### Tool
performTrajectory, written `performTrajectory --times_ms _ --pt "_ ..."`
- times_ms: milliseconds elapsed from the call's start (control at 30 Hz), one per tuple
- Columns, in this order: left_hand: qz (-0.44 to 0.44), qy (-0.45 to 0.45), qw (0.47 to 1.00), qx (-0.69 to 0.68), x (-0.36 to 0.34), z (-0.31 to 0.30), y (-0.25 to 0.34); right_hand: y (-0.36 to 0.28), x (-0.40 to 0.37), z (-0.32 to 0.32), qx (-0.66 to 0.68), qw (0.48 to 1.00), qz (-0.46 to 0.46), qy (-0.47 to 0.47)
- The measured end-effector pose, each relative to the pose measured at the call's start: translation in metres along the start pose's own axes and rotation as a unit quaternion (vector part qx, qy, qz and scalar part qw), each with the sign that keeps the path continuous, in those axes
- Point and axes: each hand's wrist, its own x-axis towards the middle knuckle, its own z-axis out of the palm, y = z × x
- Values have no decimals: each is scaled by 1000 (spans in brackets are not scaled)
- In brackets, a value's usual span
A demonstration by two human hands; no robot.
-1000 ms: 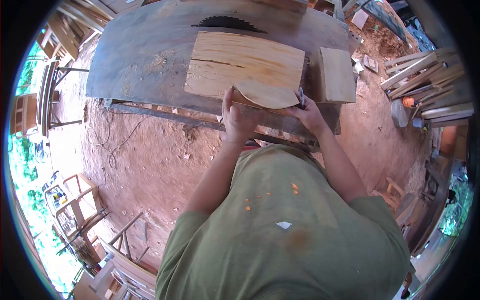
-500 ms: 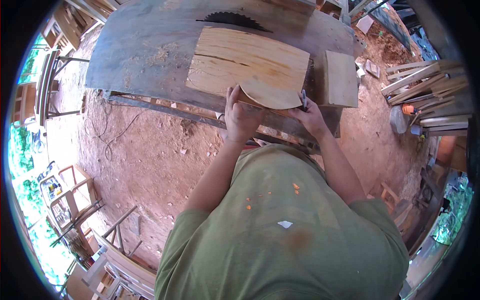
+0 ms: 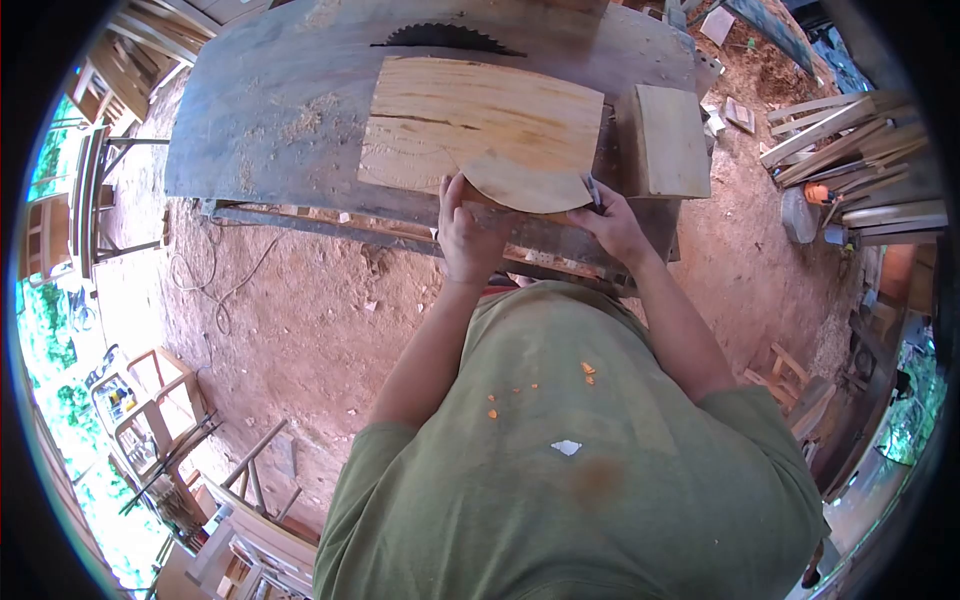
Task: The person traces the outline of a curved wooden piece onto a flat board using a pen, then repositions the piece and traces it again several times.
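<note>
A flat rectangular wooden board [image 3: 480, 110] with dark grain streaks lies on the saw table [image 3: 270, 130]. A thin wooden piece with a curved edge [image 3: 525, 184] overlaps the board's near edge. My left hand [image 3: 472, 238] grips the left end of this curved piece, fingers up against the board's edge. At the other end is my right hand [image 3: 612, 228], closed around a slim pen [image 3: 594, 192] and touching the curved piece. How the thumbs and lower fingers sit beneath the wood is partly hidden.
A toothed circular saw blade [image 3: 445, 38] rises from the table just beyond the board. To the right sits a pale wooden block [image 3: 672, 140]. Wood strips [image 3: 850, 150] are stacked at the far right, and a cord [image 3: 215, 285] lies on the dirt floor.
The view has shifted slightly, so the board and table appear a little further left. The curved piece sits slightly further onto the board. Both hands keep their holds.
</note>
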Motion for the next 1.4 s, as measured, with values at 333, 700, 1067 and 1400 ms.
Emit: performTrajectory --times_ms 333,700,1067,1400 --pt "15 19 999 -22 -3 3 -2 17 5 -6 -5 1000 -5 16" --pt "34 6 999 -5 -4 3 -3 11 4 -6 36 999 -2 -12" --pt "48 37 998 -11 -5 6 -2 15 6 -11 0 1000 -4 -19" --pt "61 30 998 1 0 0 4 14 4 -7 -6 999 -37 12"
